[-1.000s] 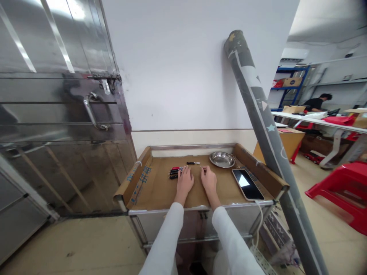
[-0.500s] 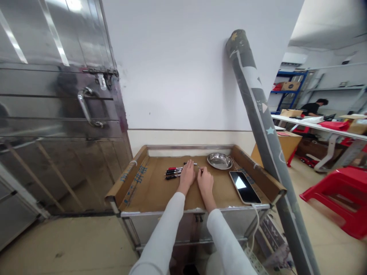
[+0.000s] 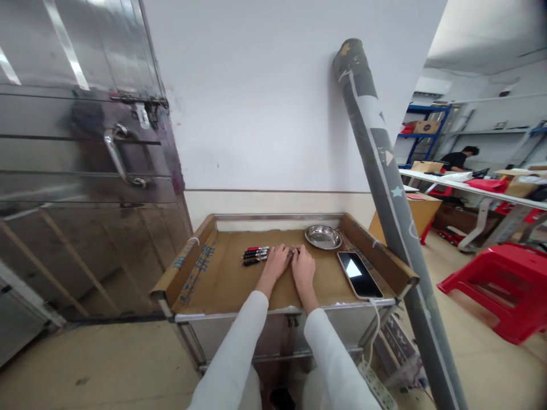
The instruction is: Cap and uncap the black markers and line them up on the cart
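Observation:
My left hand (image 3: 277,263) and my right hand (image 3: 302,265) rest side by side on the cardboard lining of a metal cart (image 3: 194,272), fingertips meeting. Both are closed on a small black pen (image 3: 293,250) held between them, mostly hidden by the fingers. Just left of my left hand lies a row of several red and black pens (image 3: 255,255). A shallow metal bowl (image 3: 323,236) stands behind my right hand. A phone (image 3: 359,274) with a lit screen lies to the right.
A rolled grey mat (image 3: 384,176) leans against the wall at the cart's right corner. A steel door (image 3: 81,165) stands on the left. A white cable (image 3: 371,341) hangs from the phone. A red stool (image 3: 499,285) and a person at a bench (image 3: 459,159) are far right.
My left hand reached to the black pen lying behind it and drew it in. Both hands have come together on it. The camera has shifted slightly.

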Available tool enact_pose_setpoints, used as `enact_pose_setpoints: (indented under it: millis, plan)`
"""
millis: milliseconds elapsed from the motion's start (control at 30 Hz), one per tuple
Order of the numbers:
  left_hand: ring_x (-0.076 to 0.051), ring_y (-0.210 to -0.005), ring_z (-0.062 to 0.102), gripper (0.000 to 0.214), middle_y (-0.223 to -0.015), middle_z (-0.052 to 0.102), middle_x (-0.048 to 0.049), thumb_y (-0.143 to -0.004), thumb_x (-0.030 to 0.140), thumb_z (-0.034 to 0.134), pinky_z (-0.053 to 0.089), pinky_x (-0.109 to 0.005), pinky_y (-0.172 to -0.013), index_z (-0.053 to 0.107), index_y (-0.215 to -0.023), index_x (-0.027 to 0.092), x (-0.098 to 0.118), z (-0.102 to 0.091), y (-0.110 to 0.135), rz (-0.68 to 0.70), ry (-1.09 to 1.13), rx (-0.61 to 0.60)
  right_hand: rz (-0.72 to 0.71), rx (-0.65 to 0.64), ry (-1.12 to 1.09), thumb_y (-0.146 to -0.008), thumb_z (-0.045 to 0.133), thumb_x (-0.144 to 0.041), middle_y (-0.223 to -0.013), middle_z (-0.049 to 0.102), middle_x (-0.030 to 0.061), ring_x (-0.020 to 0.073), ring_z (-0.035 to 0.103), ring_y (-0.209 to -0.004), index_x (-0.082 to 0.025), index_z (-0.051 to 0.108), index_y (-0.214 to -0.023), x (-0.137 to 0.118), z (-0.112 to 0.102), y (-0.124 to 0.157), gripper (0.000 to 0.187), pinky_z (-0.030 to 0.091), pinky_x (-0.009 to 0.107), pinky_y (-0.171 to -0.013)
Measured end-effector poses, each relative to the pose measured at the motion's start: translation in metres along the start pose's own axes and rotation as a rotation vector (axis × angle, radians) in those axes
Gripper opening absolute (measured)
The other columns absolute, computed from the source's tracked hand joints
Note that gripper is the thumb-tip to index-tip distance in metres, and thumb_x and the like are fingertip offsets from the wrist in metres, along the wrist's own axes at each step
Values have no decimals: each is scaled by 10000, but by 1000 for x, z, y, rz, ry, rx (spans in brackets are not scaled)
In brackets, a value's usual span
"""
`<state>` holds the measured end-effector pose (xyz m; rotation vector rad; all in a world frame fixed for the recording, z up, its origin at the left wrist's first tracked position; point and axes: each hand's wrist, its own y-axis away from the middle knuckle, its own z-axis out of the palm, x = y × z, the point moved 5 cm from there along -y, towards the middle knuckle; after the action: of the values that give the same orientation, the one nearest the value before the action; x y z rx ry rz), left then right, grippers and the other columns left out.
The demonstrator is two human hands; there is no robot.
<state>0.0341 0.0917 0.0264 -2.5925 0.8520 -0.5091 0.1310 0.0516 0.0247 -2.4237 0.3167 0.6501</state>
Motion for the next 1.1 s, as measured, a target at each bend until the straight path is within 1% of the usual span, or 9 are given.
enact_pose_setpoints:
  millis: [267,467,533,633,733,833,933,1033,1100]
  plan:
    - [-206,-986,585,228,-1064,598,-76,-949,180,440,444,-345,-909,588,-1121,196,-1,-22,25,-77,3,169,-94,-14,73,-976,363,-228,-912,697,118,202,629,-831,-173,602,-1024,-6,-4,7,250,379,290,-740]
    - [-208,-1015,584,254,-1068,624,-70,-951,151,416,437,-349,-925,599,-1118,205,0,-30,30,-94,21,194,-184,-94,3,-933,343,-138,-999,696,142,222,629,-923,-169,598,-1094,-11,-2,9,303,409,324,-850]
    - [-211,-1015,586,247,-1067,629,-72,-952,156,415,434,-352,-926,594,-1118,200,-2,-33,32,-106,33,220,-224,-111,-103,-910,336,-117,-1126,674,145,222,628,-1008,-159,525,-1235,-14,-2,11,379,427,330,-895]
    - [-200,-991,600,224,-1069,629,-74,-951,162,429,444,-324,-898,585,-1108,196,-7,-37,36,-164,56,255,-338,-167,-315,-858,351,-97,-1389,528,133,192,590,-1153,-162,260,-1454,-21,-2,15,606,451,308,-946]
    - [-182,-950,613,207,-1077,629,-74,-962,191,431,461,-285,-826,569,-1116,183,-8,-36,39,-190,75,220,-443,-225,-422,-795,368,-77,-1492,411,122,171,497,-1287,-169,98,-1508,-28,-2,20,768,428,316,-1026]
    - [-174,-949,610,211,-1091,631,-72,-977,221,406,459,-278,-828,564,-1110,178,-5,-39,42,-213,51,227,-485,-235,-434,-764,364,-58,-1488,414,126,153,425,-1350,-155,53,-1517,-29,-1,21,821,389,327,-1081]
    - [-189,-981,594,217,-1084,632,-71,-975,226,403,447,-307,-871,576,-1102,192,0,-45,46,-238,-35,269,-415,-225,-310,-811,353,-73,-1452,450,162,175,452,-1325,-107,118,-1507,-23,4,19,735,396,337,-1067]
    - [-237,-1024,562,234,-1069,628,-93,-963,210,405,435,-367,-889,591,-1103,192,1,-49,53,-306,-181,280,-281,-254,-31,-884,354,-135,-1382,514,198,242,513,-1251,-75,376,-1406,-14,14,18,526,403,387,-1034]
    - [-257,-1017,553,255,-1061,624,-114,-957,183,386,436,-386,-877,597,-1099,170,-1,-47,59,-377,-256,247,-253,-293,116,-925,344,-183,-1369,530,195,262,516,-1236,-88,508,-1305,-12,20,18,425,388,404,-1030]
